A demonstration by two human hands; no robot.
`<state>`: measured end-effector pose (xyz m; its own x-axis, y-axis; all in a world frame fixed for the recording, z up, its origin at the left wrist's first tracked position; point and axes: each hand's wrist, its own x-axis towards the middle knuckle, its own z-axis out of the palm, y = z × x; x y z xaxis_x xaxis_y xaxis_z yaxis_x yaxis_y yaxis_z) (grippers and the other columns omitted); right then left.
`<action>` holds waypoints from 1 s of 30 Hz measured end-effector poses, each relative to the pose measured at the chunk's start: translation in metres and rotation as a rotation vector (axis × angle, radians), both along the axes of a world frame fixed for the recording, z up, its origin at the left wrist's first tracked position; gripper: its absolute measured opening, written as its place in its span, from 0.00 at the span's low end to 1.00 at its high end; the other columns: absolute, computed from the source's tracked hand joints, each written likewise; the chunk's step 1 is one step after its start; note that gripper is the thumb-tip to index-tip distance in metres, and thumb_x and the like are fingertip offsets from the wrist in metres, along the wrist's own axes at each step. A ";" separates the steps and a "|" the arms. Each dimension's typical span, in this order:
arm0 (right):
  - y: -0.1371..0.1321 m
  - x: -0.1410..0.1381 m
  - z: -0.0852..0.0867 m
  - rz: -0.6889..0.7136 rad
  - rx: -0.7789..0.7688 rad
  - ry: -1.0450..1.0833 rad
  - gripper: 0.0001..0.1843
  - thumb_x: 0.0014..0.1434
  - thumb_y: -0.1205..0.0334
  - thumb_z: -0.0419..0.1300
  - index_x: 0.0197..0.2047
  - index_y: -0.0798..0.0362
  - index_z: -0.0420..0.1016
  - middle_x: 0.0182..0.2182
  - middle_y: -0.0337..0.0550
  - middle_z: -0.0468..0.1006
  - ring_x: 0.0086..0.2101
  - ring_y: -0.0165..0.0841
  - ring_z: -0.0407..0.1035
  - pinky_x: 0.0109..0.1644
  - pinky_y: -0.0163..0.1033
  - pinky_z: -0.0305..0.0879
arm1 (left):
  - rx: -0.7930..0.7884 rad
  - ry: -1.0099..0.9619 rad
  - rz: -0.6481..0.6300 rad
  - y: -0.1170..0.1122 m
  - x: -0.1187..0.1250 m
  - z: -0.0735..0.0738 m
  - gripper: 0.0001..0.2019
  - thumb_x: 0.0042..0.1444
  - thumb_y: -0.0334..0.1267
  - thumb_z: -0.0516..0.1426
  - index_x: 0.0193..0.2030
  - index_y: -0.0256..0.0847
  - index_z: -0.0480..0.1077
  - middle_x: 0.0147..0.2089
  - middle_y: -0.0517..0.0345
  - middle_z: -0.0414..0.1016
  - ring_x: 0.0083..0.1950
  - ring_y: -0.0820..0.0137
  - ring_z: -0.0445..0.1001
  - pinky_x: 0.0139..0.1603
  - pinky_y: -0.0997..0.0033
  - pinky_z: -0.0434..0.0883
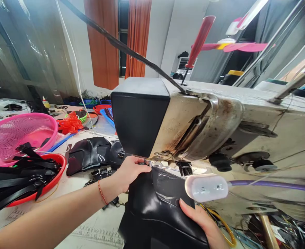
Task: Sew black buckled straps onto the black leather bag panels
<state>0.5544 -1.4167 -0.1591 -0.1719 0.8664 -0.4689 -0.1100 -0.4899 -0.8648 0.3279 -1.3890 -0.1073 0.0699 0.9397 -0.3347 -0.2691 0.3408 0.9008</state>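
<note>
A black leather piece (154, 207) sits under the head of a worn industrial sewing machine (188, 117). My left hand (130, 171) is curled on the upper left edge of the leather, right below the machine's needle area. My right hand (205, 223) grips the leather's lower right side, fingers wrapped under it with the thumb on top. A white lamp (206, 187) on a purple arm hangs just above my right hand and hides part of the leather.
A red basket (52, 181) full of black straps and a pink basket (19, 133) stand at the left. More black leather pieces (90, 154) and buckles lie on the table behind my left hand. A red screwdriver (197, 46) stands on the machine top.
</note>
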 end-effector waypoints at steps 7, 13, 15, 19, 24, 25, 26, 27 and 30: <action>-0.009 -0.009 0.006 0.026 -0.019 0.151 0.29 0.42 0.45 0.70 0.43 0.57 0.82 0.36 0.54 0.84 0.44 0.53 0.76 0.55 0.53 0.67 | 0.003 -0.006 0.055 -0.005 0.003 -0.002 0.19 0.34 0.30 0.68 0.37 0.37 0.75 0.33 0.55 0.80 0.33 0.64 0.78 0.38 0.65 0.74; -0.006 -0.008 0.001 -0.017 0.000 0.111 0.31 0.41 0.46 0.71 0.47 0.55 0.81 0.40 0.52 0.83 0.49 0.53 0.74 0.58 0.54 0.64 | 0.014 -0.010 0.058 -0.003 0.005 -0.004 0.18 0.35 0.30 0.67 0.38 0.36 0.75 0.33 0.53 0.80 0.33 0.62 0.78 0.38 0.64 0.75; -0.002 -0.006 -0.002 -0.068 0.025 0.069 0.33 0.39 0.47 0.72 0.48 0.53 0.80 0.41 0.49 0.83 0.51 0.53 0.72 0.60 0.54 0.62 | 0.026 0.000 0.060 -0.002 0.004 -0.006 0.17 0.37 0.30 0.66 0.39 0.36 0.75 0.35 0.53 0.81 0.35 0.61 0.79 0.39 0.63 0.75; 0.006 0.000 -0.008 -0.120 0.055 -0.022 0.31 0.36 0.49 0.74 0.45 0.49 0.82 0.41 0.46 0.83 0.52 0.55 0.71 0.59 0.55 0.65 | 0.091 0.045 0.121 -0.004 0.004 -0.013 0.19 0.38 0.30 0.67 0.40 0.39 0.73 0.45 0.53 0.80 0.45 0.60 0.78 0.46 0.62 0.74; 0.013 0.005 -0.013 -0.103 0.076 -0.023 0.25 0.38 0.53 0.73 0.42 0.51 0.82 0.41 0.47 0.84 0.51 0.55 0.72 0.57 0.55 0.67 | 0.096 0.007 0.170 -0.007 0.005 -0.020 0.23 0.39 0.29 0.68 0.44 0.41 0.69 0.41 0.54 0.79 0.42 0.61 0.79 0.44 0.61 0.76; 0.014 0.005 -0.014 -0.102 0.082 -0.013 0.24 0.39 0.53 0.73 0.42 0.51 0.82 0.40 0.48 0.84 0.50 0.55 0.72 0.57 0.55 0.67 | 0.096 -0.004 0.171 -0.008 0.005 -0.021 0.24 0.39 0.29 0.68 0.44 0.41 0.68 0.40 0.55 0.79 0.42 0.61 0.79 0.44 0.62 0.76; 0.015 0.004 -0.014 -0.102 0.084 -0.003 0.24 0.39 0.54 0.73 0.42 0.52 0.82 0.40 0.48 0.84 0.50 0.54 0.73 0.56 0.55 0.68 | 0.095 -0.012 0.175 -0.008 0.005 -0.021 0.25 0.38 0.28 0.68 0.45 0.41 0.67 0.40 0.55 0.79 0.42 0.61 0.79 0.44 0.62 0.76; 0.017 0.002 -0.014 -0.101 0.083 0.010 0.25 0.40 0.54 0.72 0.43 0.52 0.82 0.39 0.48 0.84 0.49 0.54 0.74 0.55 0.55 0.68 | 0.097 -0.019 0.179 -0.007 0.005 -0.021 0.26 0.38 0.28 0.68 0.45 0.41 0.67 0.40 0.55 0.79 0.42 0.61 0.79 0.44 0.62 0.76; 0.019 -0.005 -0.012 -0.093 0.051 0.072 0.30 0.41 0.52 0.72 0.48 0.54 0.79 0.39 0.49 0.84 0.45 0.53 0.76 0.53 0.55 0.70 | 0.117 -0.017 0.189 -0.006 0.004 -0.020 0.26 0.38 0.28 0.68 0.45 0.40 0.67 0.42 0.55 0.79 0.43 0.62 0.78 0.44 0.64 0.75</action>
<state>0.5497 -1.3976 -0.1712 -0.1214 0.9025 -0.4131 -0.2153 -0.4303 -0.8766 0.3319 -1.3945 -0.1272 -0.1061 0.9691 -0.2228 -0.3333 0.1765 0.9262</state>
